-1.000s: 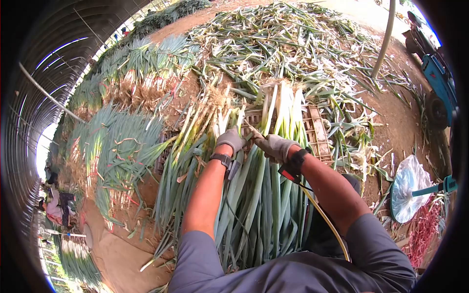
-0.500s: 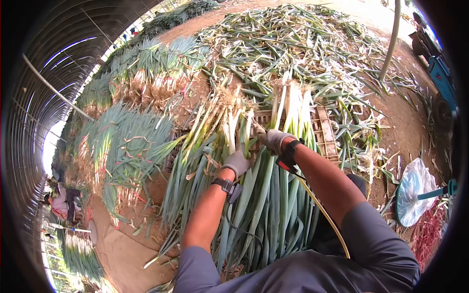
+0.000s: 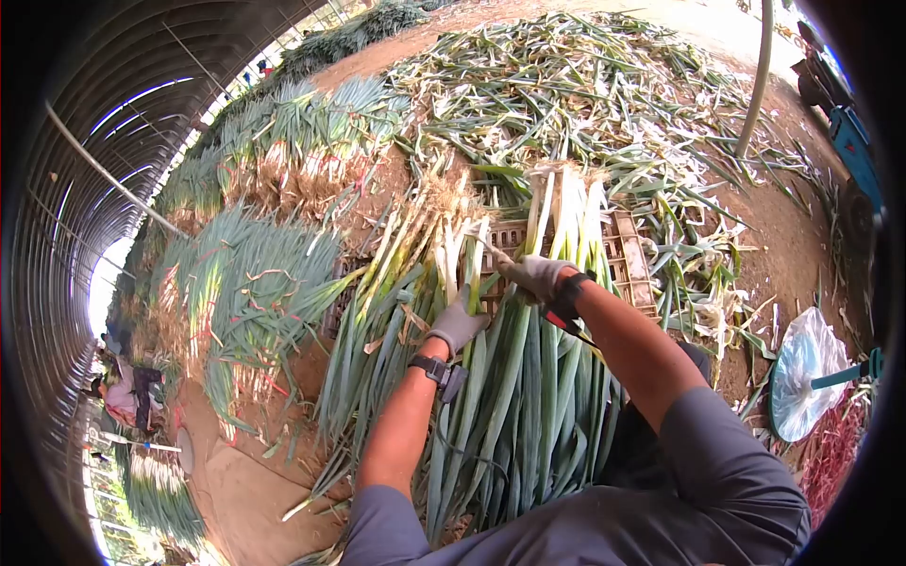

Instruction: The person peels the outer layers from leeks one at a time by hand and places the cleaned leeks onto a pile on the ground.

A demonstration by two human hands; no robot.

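Note:
My left hand point(image 3: 458, 324), in a grey glove, is closed on a green onion stalk point(image 3: 475, 269) at the middle of the pile. To its right my right hand point(image 3: 538, 276), gloved too, grips a thin pointed tool point(image 3: 497, 253) whose tip lies near the stalk. Thick green onions point(image 3: 510, 406) spread below both hands toward my lap. Cleaned white stems point(image 3: 569, 222) lie just beyond my right hand, and rooty, yellowish onions point(image 3: 401, 236) lie left of my left hand. Part of a brown plastic crate point(image 3: 630, 255) shows under the onions.
Tied onion bundles point(image 3: 255, 283) cover the ground at left. A heap of stripped leaves point(image 3: 566, 85) spreads ahead. On the right are a metal pole point(image 3: 758, 85), a round plastic-covered seat point(image 3: 802, 377) and red ties point(image 3: 830, 453).
The camera view has shifted slightly. Both hands remain at nearly the same place on the onions, and the tool still lies near the stalk.

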